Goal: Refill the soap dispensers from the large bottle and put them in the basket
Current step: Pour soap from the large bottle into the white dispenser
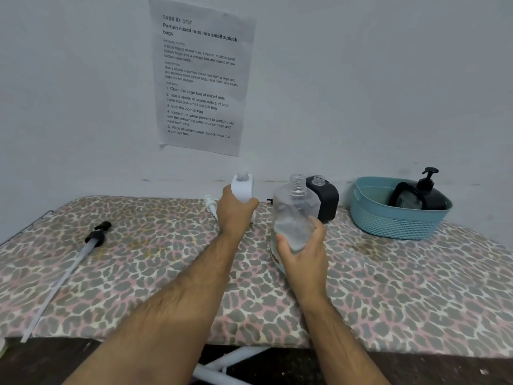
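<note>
Head view, looking down across a board covered in leopard-print cloth (138, 273) set against a pale wall (361, 79). Taped to the wall is a printed sheet of paper (201, 76) headed with a task number and a list of steps.

At the far right of the board sits a teal plastic basket (394, 220) with a perforated lower wall. Inside it stands a black soap dispenser (431, 197) with its pump top fitted, and beside it a second dark item that cannot be made out clearly.

Near the middle, the right hand (304, 252) grips the lower half of a large clear bottle (295, 209), fingers and thumb curled round it. The bottle is uncapped, tilted slightly, and holds some clear liquid low down. Just behind it, close to the wall, stands a black dispenser (329, 201) with an open clear neck and no pump.

To the left of that, the left hand (234, 212) wraps round a white dispenser (243, 187), also open at the neck, standing on the board. A white pump head (209, 205) lies on the cloth just left of this hand.

Well apart, at the left side, a black pump with a long pale tube (80, 254) lies flat on the cloth.
</note>
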`<state>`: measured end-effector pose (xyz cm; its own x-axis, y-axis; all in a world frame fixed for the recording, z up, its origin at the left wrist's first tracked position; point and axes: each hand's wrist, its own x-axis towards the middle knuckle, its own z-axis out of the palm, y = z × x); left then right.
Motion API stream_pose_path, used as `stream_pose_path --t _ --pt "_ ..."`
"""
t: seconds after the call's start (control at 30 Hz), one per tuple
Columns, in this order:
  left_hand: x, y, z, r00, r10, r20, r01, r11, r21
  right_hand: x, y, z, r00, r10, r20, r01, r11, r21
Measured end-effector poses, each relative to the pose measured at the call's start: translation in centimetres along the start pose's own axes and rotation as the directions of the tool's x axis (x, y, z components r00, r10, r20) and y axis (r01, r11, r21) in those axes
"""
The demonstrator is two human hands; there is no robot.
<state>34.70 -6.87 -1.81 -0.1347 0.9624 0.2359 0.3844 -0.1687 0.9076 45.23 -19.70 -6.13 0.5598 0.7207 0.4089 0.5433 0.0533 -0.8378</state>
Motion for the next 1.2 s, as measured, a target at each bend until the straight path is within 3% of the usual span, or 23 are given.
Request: stream_pose_path --t 0.27,0.57,0.93,1.2 --pt "-4.6 -0.3 -5.1 0.991 0.089 0.098 -0.072 0.983 -0.17 -0.3 -0.7 -0.5 0.999 0.023 0.029 -0.024 0.999 0.041" --pt "-9.8 -2.6 -9.6 0.968 0.12 0.22 -0.065 0.968 -0.24 -0.9 -2.3 -1.6 0.997 0.035 0.073 -0.036 0.999 0.006" --pt "-13.9 -3.3 -9.7 0.987 0.09 0.13 -0.056 0.967 -0.249 -2.3 -3.0 -4.8 0.992 -0.078 0.104 0.08 0.997 -0.019" --pt "-14.5 -4.0 -10.4 0.983 0.102 0.15 -0.052 0.951 -0.306 -1.6 -3.6 -6.0 0.952 -0.251 0.173 0.282 0.94 -0.189"
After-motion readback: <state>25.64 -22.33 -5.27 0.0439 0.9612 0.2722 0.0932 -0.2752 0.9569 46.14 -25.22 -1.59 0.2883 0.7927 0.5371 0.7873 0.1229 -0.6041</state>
